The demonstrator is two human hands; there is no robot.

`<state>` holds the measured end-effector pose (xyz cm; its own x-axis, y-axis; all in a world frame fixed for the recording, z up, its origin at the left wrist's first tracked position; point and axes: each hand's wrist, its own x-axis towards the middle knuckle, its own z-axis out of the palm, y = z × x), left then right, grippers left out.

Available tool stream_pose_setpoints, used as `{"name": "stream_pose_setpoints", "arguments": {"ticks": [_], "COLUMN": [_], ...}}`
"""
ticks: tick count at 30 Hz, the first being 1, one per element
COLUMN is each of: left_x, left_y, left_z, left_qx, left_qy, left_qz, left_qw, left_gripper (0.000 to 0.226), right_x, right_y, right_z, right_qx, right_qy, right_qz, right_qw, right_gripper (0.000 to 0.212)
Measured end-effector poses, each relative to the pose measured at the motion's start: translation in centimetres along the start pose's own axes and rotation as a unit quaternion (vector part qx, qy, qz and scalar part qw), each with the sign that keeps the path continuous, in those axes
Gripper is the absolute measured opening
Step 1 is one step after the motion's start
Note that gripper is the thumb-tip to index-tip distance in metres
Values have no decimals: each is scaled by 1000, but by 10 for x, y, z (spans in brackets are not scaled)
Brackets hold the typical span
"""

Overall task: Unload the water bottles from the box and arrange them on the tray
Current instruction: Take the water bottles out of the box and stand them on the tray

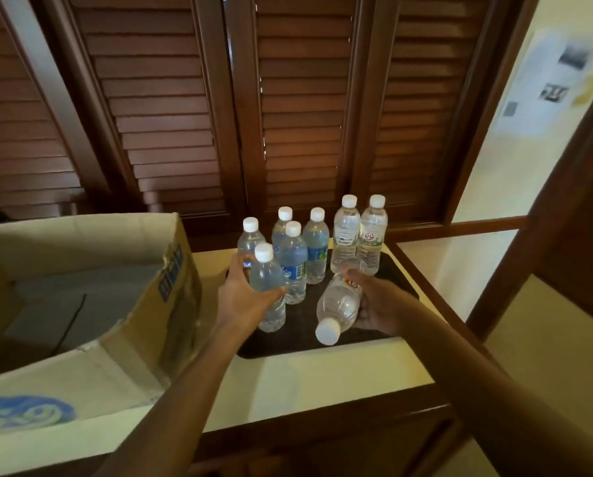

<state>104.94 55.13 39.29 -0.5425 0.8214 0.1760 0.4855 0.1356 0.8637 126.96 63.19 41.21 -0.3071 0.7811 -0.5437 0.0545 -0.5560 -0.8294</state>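
A dark tray (pixel 396 280) lies on the cream countertop. Several clear water bottles with white caps stand on it, among them a blue-labelled one (pixel 294 266) and a pair at the back right (pixel 346 235). My left hand (pixel 243 297) grips an upright bottle (pixel 269 290) at the tray's front left. My right hand (pixel 377 304) holds another bottle (pixel 339 304) tilted, its cap pointing toward me, above the tray's front. The open cardboard box (pixel 171 280) sits to the left; its inside shows no bottles from here.
The countertop (pixel 322 373) has a wooden front edge. Brown louvred shutters (pixel 288 115) rise right behind the tray. A wooden rail (pixel 563 208) and a cream wall with papers stand to the right.
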Motion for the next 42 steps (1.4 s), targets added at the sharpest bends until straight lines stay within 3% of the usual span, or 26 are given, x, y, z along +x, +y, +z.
{"name": "stream_pose_setpoints", "arguments": {"ticks": [4, 10, 12, 15, 19, 22, 24, 26, 28, 31, 32, 35, 37, 39, 42], "left_x": [1, -1, -10, -45, -83, -62, -41, -19, 4, 39, 50, 76, 88, 95, 100], "left_y": [-4, -11, -12, -7, 30, 45, 55, 69, 84, 107, 113, 125, 127, 125, 121], "left_z": [15, 22, 18, 7, 19, 38, 41, 44, 51, 69, 76, 94, 101, 106, 110], "left_qx": [5, 22, 39, 50, 40, 94, 118, 144, 164, 214, 232, 289, 302, 295, 271], "left_qy": [17, -38, -15, 58, -118, -110, -119, -142, -157, -172, -172, -182, -190, -181, -154], "left_qz": [-16, -30, -25, 33, 142, 237, 236, 226, 225, 226, 224, 210, 200, 195, 181], "left_qw": [1000, 999, 999, 996, 982, 961, 957, 953, 948, 934, 931, 916, 913, 918, 933], "left_gripper": [83, 87, 87, 72, 78, 56, 41, 34, 29, 30, 31, 35, 37, 42, 51], "right_x": [10, 19, 23, 29, 36, 38, 38, 36, 42, 52, 56, 55, 56, 58, 62], "right_y": [7, 8, 8, 11, 18, 21, 20, 17, 16, 17, 19, 30, 39, 46, 54], "right_z": [-3, -7, -8, -13, -14, -15, -22, -30, -37, -45, -50, -71, -91, -107, -120], "right_qx": [9, 36, 49, 89, 141, 163, 165, 69, -80, -233, -297, -503, -557, -562, -518], "right_qy": [6, -5, -12, -24, -61, -99, -134, -135, -67, 78, 123, 226, 265, 266, 254], "right_qz": [10, 8, 8, 14, 32, 42, 47, 57, 53, -25, -73, -184, -190, -169, -182], "right_qw": [1000, 999, 999, 996, 988, 981, 976, 987, 993, 969, 944, 814, 764, 765, 796], "right_gripper": [63, 58, 56, 51, 51, 52, 52, 63, 73, 54, 45, 30, 46, 62, 66]}}
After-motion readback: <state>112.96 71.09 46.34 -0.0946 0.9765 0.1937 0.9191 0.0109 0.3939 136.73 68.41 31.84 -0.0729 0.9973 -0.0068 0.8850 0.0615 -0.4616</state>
